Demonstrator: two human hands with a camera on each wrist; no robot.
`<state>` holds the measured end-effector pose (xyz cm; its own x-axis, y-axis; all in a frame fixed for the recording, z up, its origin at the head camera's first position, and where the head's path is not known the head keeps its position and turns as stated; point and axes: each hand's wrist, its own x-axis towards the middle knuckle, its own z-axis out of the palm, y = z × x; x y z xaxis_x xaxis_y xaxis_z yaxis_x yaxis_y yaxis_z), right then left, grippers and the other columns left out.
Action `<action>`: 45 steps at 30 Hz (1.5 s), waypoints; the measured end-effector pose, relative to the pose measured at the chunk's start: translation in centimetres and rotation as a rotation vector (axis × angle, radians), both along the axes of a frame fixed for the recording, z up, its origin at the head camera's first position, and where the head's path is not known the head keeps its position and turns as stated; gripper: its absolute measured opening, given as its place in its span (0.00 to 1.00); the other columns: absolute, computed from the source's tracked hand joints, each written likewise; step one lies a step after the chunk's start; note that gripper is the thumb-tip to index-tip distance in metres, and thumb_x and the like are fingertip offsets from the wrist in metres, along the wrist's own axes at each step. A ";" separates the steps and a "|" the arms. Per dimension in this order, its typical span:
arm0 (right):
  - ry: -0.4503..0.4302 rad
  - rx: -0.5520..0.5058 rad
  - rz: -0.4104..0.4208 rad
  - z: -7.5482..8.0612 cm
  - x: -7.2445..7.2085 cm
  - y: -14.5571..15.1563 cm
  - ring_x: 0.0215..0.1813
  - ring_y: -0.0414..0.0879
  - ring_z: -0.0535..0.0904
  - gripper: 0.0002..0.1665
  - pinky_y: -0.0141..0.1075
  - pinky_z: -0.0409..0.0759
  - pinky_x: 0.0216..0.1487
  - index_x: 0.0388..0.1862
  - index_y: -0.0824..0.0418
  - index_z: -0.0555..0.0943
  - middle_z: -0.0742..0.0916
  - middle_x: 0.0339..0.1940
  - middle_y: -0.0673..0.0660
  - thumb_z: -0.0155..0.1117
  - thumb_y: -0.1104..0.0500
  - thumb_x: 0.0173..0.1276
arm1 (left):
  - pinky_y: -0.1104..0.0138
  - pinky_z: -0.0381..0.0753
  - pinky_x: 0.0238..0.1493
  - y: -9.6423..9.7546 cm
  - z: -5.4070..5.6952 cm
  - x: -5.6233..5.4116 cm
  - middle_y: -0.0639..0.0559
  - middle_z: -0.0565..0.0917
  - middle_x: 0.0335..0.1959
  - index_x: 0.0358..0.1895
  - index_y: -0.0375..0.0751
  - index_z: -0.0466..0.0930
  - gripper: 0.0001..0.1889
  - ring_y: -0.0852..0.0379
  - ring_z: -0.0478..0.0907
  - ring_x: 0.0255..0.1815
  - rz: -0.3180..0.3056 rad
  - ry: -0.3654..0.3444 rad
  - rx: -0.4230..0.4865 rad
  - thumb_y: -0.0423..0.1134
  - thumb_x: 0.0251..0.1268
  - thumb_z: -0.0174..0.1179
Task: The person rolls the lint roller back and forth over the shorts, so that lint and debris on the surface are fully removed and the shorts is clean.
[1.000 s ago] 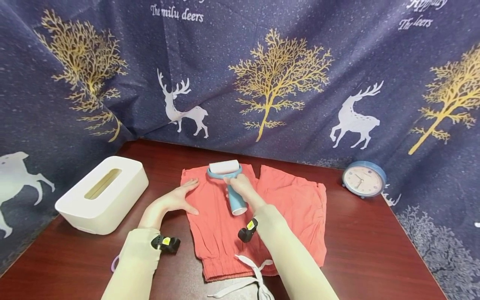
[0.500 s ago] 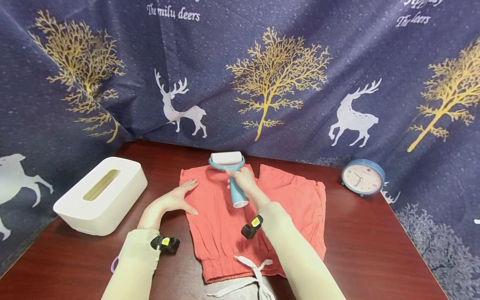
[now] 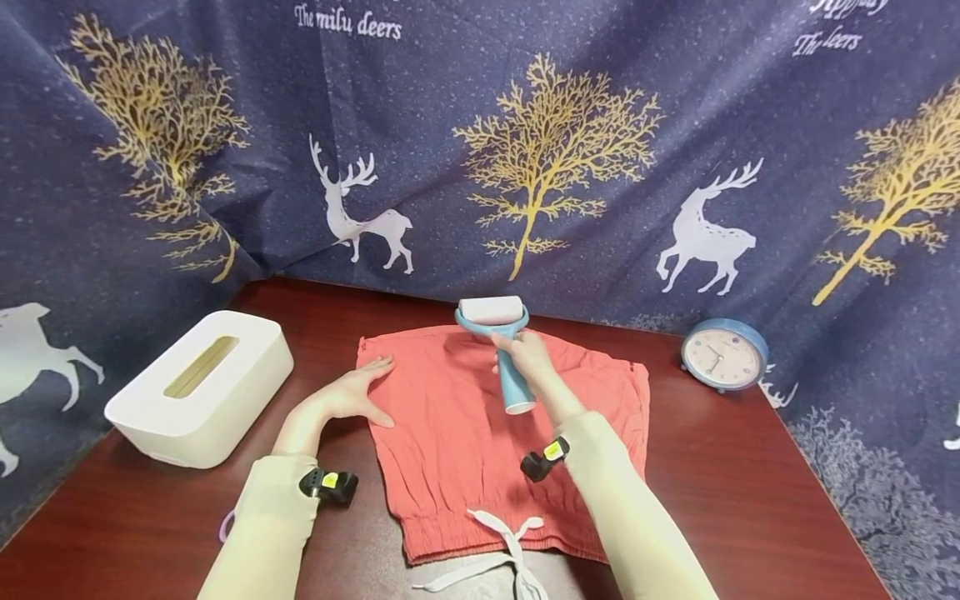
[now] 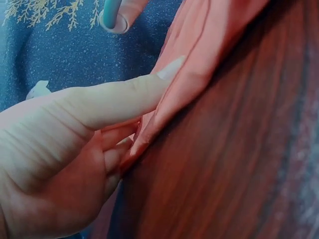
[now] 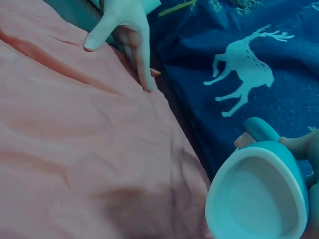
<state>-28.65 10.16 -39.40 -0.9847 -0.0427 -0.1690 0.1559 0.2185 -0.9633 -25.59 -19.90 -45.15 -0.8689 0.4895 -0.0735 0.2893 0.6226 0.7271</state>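
Observation:
Coral shorts (image 3: 442, 433) with a white drawstring (image 3: 510, 542) lie spread on the table, waistband towards me. My left hand (image 3: 352, 396) rests along their left edge, thumb spread from the fingers; in the left wrist view its thumb (image 4: 124, 97) lies against the fabric. My right hand (image 3: 531, 354) grips the blue handle of a lint roller (image 3: 491, 311) with a white roll. The roller hangs over the far part of the shorts, apart from the cloth, with its shadow below. The right wrist view shows the handle's hollow end (image 5: 256, 199).
A white tissue box (image 3: 210, 383) stands on the left of the dark red wooden table (image 3: 750, 500). At the back right stands a blue alarm clock (image 3: 723, 354). Part of a purple ring (image 3: 226, 525) shows beside my left sleeve. A patterned cloth hangs behind.
My right hand has raised the lint roller off the shorts and carried it to the right. My left hand has stayed on the left edge of the shorts.

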 end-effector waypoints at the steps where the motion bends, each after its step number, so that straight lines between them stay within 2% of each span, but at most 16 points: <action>1: -0.002 -0.008 -0.002 0.1 0.1 0.3 0.17 0.41 0.79 0.11 0.31 0.79 0.25 0.38 0.65 0.73 0.81 0.20 0.56 0.59 0.58 0.71 | 0.39 0.53 0.73 0.0 0.0 0.0 0.29 0.51 0.77 0.73 0.24 0.55 0.57 0.32 0.44 0.78 -0.002 0.003 -0.005 0.45 0.42 0.78; 3: -0.001 -0.010 -0.002 0.1 0.4 1.0 0.17 0.41 0.79 0.10 0.31 0.79 0.25 0.36 0.63 0.72 0.81 0.18 0.55 0.59 0.57 0.71 | 0.39 0.53 0.72 0.1 0.1 0.0 0.28 0.52 0.76 0.73 0.24 0.55 0.56 0.31 0.45 0.78 -0.007 0.013 -0.011 0.45 0.42 0.79; 6: 0.013 -0.005 0.011 0.1 0.7 1.9 0.18 0.41 0.80 0.12 0.30 0.79 0.25 0.34 0.65 0.73 0.81 0.16 0.52 0.59 0.57 0.71 | 0.38 0.52 0.73 0.2 0.2 -0.1 0.27 0.52 0.76 0.72 0.23 0.55 0.56 0.31 0.45 0.78 -0.004 0.024 -0.009 0.43 0.41 0.79; 13: 0.025 0.002 0.022 -0.1 1.3 3.5 0.18 0.40 0.80 0.18 0.30 0.78 0.25 0.38 0.75 0.75 0.81 0.16 0.50 0.58 0.56 0.72 | 0.39 0.54 0.73 1.1 0.8 -0.2 0.27 0.57 0.74 0.71 0.22 0.59 0.52 0.30 0.49 0.77 -0.020 0.092 -0.035 0.42 0.42 0.77; 16: 0.008 0.002 0.010 -0.3 1.6 4.1 0.19 0.40 0.80 0.17 0.30 0.78 0.24 0.36 0.73 0.75 0.82 0.18 0.52 0.59 0.56 0.72 | 0.41 0.56 0.72 1.7 1.0 -0.2 0.27 0.62 0.72 0.69 0.23 0.62 0.48 0.31 0.54 0.75 -0.007 0.120 -0.023 0.42 0.45 0.76; 23: -0.022 -0.017 -0.011 -0.4 2.1 5.5 0.19 0.40 0.80 0.14 0.30 0.77 0.23 0.35 0.69 0.74 0.81 0.17 0.52 0.58 0.57 0.72 | 0.45 0.68 0.67 4.0 1.0 -0.5 0.30 0.77 0.62 0.63 0.24 0.72 0.38 0.35 0.71 0.66 0.035 0.281 0.004 0.40 0.48 0.75; 26: -0.025 -0.013 -0.017 -0.5 2.2 6.2 0.19 0.40 0.80 0.14 0.30 0.77 0.24 0.34 0.67 0.73 0.81 0.17 0.51 0.57 0.57 0.73 | 0.47 0.70 0.66 5.4 1.3 -0.6 0.32 0.78 0.60 0.62 0.24 0.73 0.36 0.37 0.74 0.64 0.041 0.302 0.008 0.40 0.50 0.75; 30: -0.017 0.001 -0.028 -0.6 2.5 7.1 0.19 0.39 0.80 0.14 0.30 0.78 0.25 0.32 0.66 0.72 0.81 0.16 0.50 0.56 0.57 0.74 | 0.50 0.71 0.66 7.9 2.1 -1.0 0.32 0.79 0.60 0.63 0.24 0.72 0.36 0.38 0.75 0.63 0.001 0.303 -0.009 0.40 0.52 0.73; 33: -0.014 0.003 -0.031 -0.7 2.6 7.7 0.19 0.39 0.81 0.14 0.29 0.79 0.27 0.32 0.66 0.71 0.80 0.16 0.50 0.55 0.57 0.75 | 0.52 0.72 0.66 10.1 2.4 -1.8 0.34 0.79 0.60 0.64 0.25 0.71 0.38 0.40 0.76 0.62 -0.055 0.304 -0.034 0.41 0.52 0.74; 39: -0.026 -0.038 -0.041 -1.1 2.8 8.6 0.20 0.39 0.80 0.14 0.30 0.80 0.28 0.40 0.71 0.71 0.79 0.16 0.49 0.53 0.58 0.76 | 0.54 0.68 0.70 14.4 2.5 -2.8 0.35 0.77 0.63 0.65 0.25 0.70 0.40 0.41 0.72 0.67 -0.139 0.272 -0.084 0.43 0.49 0.75; 45: -0.062 -0.033 -0.048 -1.8 3.0 9.6 0.20 0.41 0.81 0.14 0.33 0.81 0.27 0.43 0.69 0.67 0.79 0.21 0.51 0.51 0.57 0.77 | 0.56 0.65 0.72 17.0 2.0 -3.4 0.35 0.76 0.65 0.66 0.26 0.69 0.41 0.42 0.70 0.69 -0.207 0.254 -0.088 0.42 0.50 0.75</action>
